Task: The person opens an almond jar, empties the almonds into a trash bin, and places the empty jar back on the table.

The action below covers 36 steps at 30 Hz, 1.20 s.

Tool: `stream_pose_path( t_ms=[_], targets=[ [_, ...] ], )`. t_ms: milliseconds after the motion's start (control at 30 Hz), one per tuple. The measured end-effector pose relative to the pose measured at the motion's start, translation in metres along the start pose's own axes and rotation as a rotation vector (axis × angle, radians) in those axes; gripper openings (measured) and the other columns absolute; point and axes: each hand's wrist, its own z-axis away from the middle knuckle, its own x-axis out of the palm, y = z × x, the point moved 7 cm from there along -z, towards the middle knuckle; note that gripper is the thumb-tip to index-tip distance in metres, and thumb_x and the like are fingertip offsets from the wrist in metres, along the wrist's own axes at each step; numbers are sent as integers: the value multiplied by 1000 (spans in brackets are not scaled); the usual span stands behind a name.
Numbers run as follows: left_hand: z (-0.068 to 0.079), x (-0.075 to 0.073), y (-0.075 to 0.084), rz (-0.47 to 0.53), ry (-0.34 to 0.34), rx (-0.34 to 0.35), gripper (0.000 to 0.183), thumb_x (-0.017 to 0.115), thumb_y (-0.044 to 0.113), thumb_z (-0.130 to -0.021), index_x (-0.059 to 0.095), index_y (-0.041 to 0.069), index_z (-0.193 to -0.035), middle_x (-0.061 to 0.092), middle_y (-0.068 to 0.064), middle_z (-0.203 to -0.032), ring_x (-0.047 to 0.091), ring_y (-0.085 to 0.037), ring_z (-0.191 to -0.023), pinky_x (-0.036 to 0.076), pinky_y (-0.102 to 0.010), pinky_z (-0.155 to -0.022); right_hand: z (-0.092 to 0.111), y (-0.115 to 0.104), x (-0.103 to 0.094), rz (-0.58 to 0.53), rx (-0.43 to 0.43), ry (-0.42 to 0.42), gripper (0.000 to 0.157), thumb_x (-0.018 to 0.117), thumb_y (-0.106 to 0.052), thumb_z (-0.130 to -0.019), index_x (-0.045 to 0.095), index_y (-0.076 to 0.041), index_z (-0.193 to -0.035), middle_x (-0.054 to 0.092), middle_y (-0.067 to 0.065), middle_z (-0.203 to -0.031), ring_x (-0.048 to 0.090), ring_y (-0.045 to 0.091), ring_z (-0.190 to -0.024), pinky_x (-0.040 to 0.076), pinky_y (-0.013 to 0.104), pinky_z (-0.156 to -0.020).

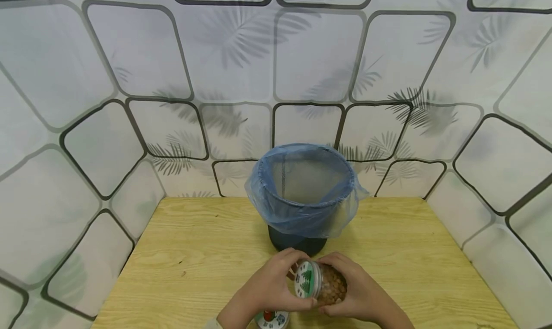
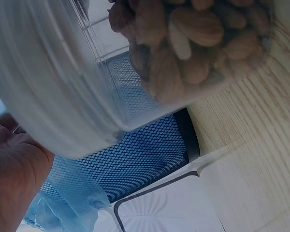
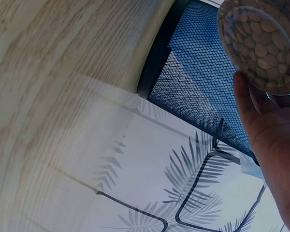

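Pictured on its side between two bare hands, about equally near to both: a clear plastic cylindrical jar (image 1: 333,285) of brown almond-like nuts (image 2: 195,29), long axis running left to right. Gripped at the round white-and-green lid (image 1: 305,279) by the left hand (image 1: 276,282), with thumb and fingers curled; clasped around the base by the right hand (image 1: 361,291). Just beyond, on a yellow wood-grain table (image 1: 194,257): a black mesh bin (image 1: 298,243) lined with a translucent blue plastic bag (image 1: 302,221).
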Motion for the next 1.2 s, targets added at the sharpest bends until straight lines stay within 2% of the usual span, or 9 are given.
stream_pose_path(
  t_ms=[167, 400, 600, 800, 867, 1000, 1067, 1200],
  targets=[
    [-1, 1, -2, 26, -12, -4, 59, 84, 48, -89, 61, 23, -137, 64, 5, -119, 63, -2, -98, 61, -20, -79, 0, 1, 1, -8, -4, -7, 76, 97, -41, -78, 58, -32, -143, 63, -10, -131, 65, 6, -111, 60, 29, -88],
    [-2, 6, -6, 53, -42, -35, 62, 83, 52, -90, 59, 22, -139, 63, 6, -119, 64, -2, -100, 62, -21, -79, 2, 5, -1, 19, 15, -1, 79, 99, -39, -75, 59, -33, -143, 62, -15, -132, 65, 5, -112, 61, 28, -89],
    [-1, 7, -8, 20, -30, -62, 66, 82, 57, -89, 58, 26, -142, 63, 9, -122, 63, -1, -102, 61, -23, -83, 3, 7, -2, 18, 24, -1, 80, 99, -36, -74, 59, -34, -143, 63, -15, -132, 65, 5, -110, 61, 28, -87],
    [1, 6, -9, 21, -30, -99, 90, 82, 60, -87, 38, 33, -161, 55, 7, -141, 59, -3, -117, 59, -32, -96, 3, 6, -4, 20, 22, 3, 75, 96, -40, -79, 58, -33, -143, 63, -14, -132, 65, 6, -110, 61, 28, -86],
    [1, 6, -7, 16, -25, -71, 95, 84, 58, -87, 32, 35, -164, 50, 7, -147, 57, -7, -125, 58, -36, -102, 3, 7, -5, 27, 23, 9, 75, 96, -42, -78, 58, -33, -143, 63, -14, -132, 66, 6, -111, 61, 29, -87],
    [0, 7, -2, -15, -13, 28, 99, 87, 49, -87, 28, 37, -166, 44, 6, -155, 54, -14, -136, 54, -39, -109, 4, 9, -6, 30, 38, 13, 81, 98, -43, -75, 57, -35, -144, 62, -16, -133, 66, 6, -113, 61, 29, -89],
    [0, 7, 0, -20, -14, 68, 99, 86, 42, -89, 27, 36, -167, 44, 6, -156, 54, -14, -137, 54, -38, -110, 4, 10, -7, 33, 40, 14, 83, 99, -44, -74, 56, -35, -144, 61, -16, -133, 65, 6, -114, 61, 29, -90],
    [1, 8, 3, -11, -32, 107, 97, 84, 29, -89, 27, 33, -168, 47, 6, -153, 55, -8, -132, 55, -35, -107, 5, 11, -7, 32, 28, 12, 83, 99, -44, -74, 57, -32, -145, 62, -15, -134, 65, 6, -114, 61, 29, -89]
  ],
)
